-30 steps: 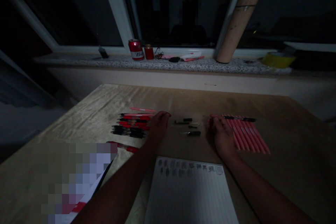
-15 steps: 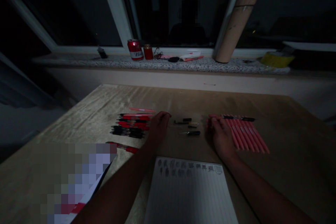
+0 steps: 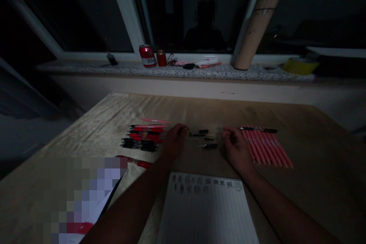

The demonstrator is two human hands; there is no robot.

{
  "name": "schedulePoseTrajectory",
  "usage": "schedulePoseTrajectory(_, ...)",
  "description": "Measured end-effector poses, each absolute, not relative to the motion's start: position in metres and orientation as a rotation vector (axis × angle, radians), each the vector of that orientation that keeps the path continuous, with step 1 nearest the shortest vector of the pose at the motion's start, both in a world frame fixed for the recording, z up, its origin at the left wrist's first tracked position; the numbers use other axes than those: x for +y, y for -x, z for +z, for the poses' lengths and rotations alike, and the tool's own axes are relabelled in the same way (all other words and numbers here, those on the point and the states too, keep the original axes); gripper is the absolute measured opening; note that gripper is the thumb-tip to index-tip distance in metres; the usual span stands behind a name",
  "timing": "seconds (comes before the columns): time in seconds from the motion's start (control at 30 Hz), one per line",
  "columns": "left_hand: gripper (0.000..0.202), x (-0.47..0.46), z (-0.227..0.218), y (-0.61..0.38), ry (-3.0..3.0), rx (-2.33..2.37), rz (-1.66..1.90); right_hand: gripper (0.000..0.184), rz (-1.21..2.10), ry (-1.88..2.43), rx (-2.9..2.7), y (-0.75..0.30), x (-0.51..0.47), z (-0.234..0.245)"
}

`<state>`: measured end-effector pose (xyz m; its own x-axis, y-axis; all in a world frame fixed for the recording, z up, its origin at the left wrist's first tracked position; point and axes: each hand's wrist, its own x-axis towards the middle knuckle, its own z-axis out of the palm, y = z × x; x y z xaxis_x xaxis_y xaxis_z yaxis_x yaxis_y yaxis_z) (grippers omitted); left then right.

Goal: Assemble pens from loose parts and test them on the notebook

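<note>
Here, small black pieces (image 3: 211,146) between both half-curled hands (image 3: 175,138) (image 3: 236,146), any grip indiscernible.

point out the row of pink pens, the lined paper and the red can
Row of pink pens (image 3: 264,146): head view, around mid-barrel
Lined paper (image 3: 207,215): head view, on the page below the drawn marks
Red can (image 3: 147,56): head view, mid-side
</note>
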<state>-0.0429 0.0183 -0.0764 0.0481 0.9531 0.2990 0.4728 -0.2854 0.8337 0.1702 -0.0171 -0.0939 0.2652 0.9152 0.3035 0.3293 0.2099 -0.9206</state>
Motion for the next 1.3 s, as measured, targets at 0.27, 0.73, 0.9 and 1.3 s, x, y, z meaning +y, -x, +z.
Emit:
schedulePoseTrajectory(0.27, 0.022, 0.013, -0.073, 0.038, -1.991, 1.438, 1.046, 0.02, 0.471, 1.446, -1.64, -0.163, -0.025, -0.086)
schedulePoseTrajectory(0.73, 0.019, 0.005, -0.067, 0.026, -2.627, 1.288, 0.9, 0.032, 0.256, 1.43, -1.83, -0.168, -0.022, -0.083)
schedulePoseTrajectory(0.9, 0.027, 0.01, -0.064, 0.012, -2.768, 1.31, 0.782, 0.036, 0.207, 1.464, -1.902, -0.169, -0.019, -0.087)
schedulePoseTrajectory(1.3, 0.019, 0.024, -0.055, 0.0, -2.907, 1.298, 0.448, 0.033, 0.174, 1.495, -1.927, -0.171, -0.019, -0.086)
